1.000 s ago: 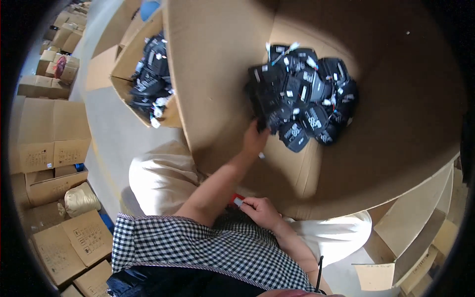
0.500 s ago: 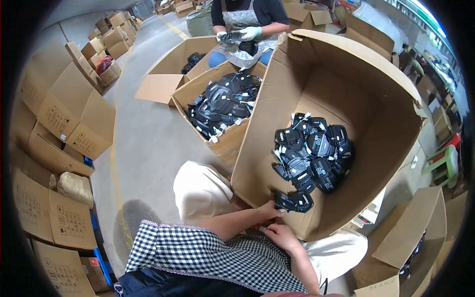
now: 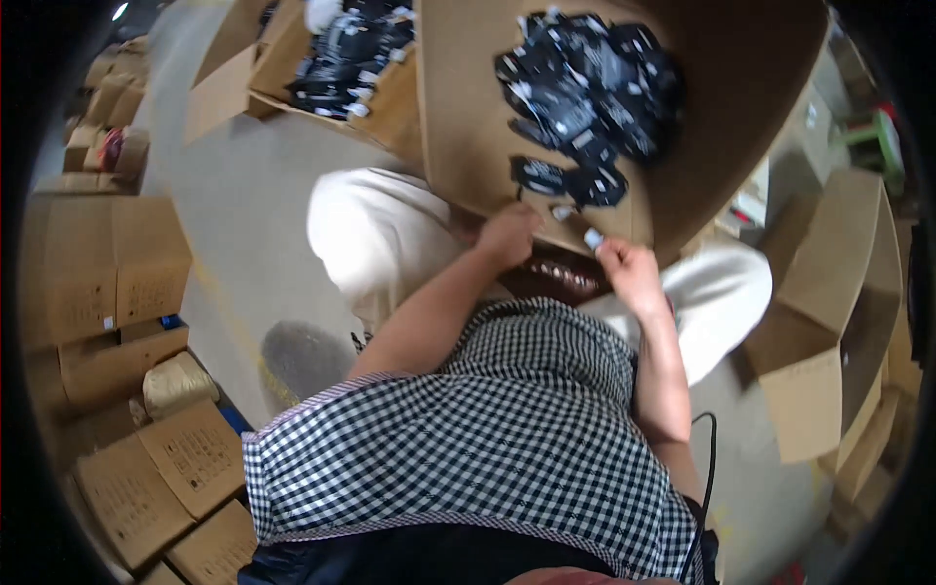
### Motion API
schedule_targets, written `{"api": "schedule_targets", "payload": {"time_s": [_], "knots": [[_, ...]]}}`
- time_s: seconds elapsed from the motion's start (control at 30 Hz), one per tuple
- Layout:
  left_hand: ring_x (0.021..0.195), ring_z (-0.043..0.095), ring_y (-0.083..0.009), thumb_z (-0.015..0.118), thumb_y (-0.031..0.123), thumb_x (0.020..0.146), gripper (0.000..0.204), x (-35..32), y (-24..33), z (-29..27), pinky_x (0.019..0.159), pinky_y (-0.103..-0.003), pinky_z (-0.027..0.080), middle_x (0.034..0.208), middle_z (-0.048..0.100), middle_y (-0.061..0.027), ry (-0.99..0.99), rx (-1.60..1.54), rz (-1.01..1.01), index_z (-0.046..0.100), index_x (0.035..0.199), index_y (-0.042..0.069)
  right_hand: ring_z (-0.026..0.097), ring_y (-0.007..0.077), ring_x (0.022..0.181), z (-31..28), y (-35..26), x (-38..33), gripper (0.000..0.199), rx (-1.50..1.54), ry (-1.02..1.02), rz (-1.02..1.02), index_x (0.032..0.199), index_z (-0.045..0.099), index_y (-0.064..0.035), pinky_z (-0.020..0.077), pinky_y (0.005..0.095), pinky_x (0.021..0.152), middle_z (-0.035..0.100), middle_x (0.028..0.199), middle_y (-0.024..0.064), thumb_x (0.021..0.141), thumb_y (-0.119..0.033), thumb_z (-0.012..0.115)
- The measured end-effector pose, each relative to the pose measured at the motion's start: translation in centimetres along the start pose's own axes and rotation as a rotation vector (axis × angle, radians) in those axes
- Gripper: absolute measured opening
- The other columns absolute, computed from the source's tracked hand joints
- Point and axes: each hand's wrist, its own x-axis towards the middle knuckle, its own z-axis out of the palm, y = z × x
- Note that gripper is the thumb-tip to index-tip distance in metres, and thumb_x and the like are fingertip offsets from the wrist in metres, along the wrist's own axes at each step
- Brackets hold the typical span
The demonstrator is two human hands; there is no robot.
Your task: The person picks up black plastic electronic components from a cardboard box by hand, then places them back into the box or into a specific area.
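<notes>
Black units (image 3: 585, 83) lie piled in big cardboard box (image 3: 463, 97), two nearest ones (image 3: 597, 185) by its near rim, prob. for easy reach, w/ R hand (image 3: 634, 273) pinching small white piece (image 3: 593, 238) and L hand (image 3: 509, 236) at same rim, its grip unclear to me.

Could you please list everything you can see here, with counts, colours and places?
Large carton: one, brown, upper centre
Devices: many, black, inside it
Small piece: one, white, by its near edge
Smaller carton: one, brown, upper left, holding similar devices
Open carton: one, brown, right
Stacked cartons: several, brown, left
Bundle: one, beige-gold, left
Stool: one, green, upper right
Checked garment: one, black-and-white, lower centre
Left hand: one, bare, centre
Right hand: one, bare, pinching the small piece
</notes>
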Motion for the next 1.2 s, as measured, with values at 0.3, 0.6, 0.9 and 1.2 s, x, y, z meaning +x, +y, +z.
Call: {"api": "schedule_targets", "payload": {"time_s": [0.3,0.6,0.9,1.2], "knots": [[0.115,0.049,-0.0284,0.049,0.001,0.072,0.044,0.8,-0.8,0.5,0.094,-0.041,0.042,0.125,0.054,-0.0104,-0.109,0.31,-0.088,0.06,0.113,0.014,0.062,0.0363,0.072,0.0,2.6,-0.2,0.024,0.041,0.085,0.115,0.092,0.066,-0.0052,0.0483,0.0407,0.067,0.062,0.073,0.02,0.087,-0.027,0.057],[0.105,0.056,-0.034,0.05,-0.009,0.069,0.047,1.5,-0.8,-0.5,0.092,-0.037,0.044,0.113,0.058,-0.0178,-0.188,-0.155,0.125,0.062,0.111,0.007,0.062,0.0373,0.079,0.7,1.9,-0.2,0.024,-0.099,0.054,0.112,0.096,0.066,-0.0103,0.0485,0.044,0.072,0.064,0.079,0.0189,0.087,-0.03,0.055],[0.088,0.064,-0.0254,0.071,0.005,0.074,0.031,1.4,-0.6,-0.7,0.078,-0.033,0.05,0.097,0.065,-0.0127,-0.346,-0.172,-0.038,0.064,0.105,0.006,0.063,0.0368,0.083,2.9,1.2,0.6,0.025,-0.175,-0.028,0.06,0.095,0.066,-0.0135,0.0484,0.0466,0.075,0.066,0.083,0.016,0.088,-0.034,0.053],[0.083,0.064,-0.0209,0.071,0.013,0.078,0.027,-1.5,0.0,-0.1,0.076,-0.032,0.049,0.091,0.068,-0.0094,-0.358,-0.649,-0.006,0.066,0.103,0.007,0.064,0.0332,0.084,3.5,0.9,0.6,0.019,-0.398,-0.224,-0.099,0.089,0.068,-0.0116,0.0494,0.0418,0.075,0.067,0.083,0.015,0.086,-0.023,0.053]]}}
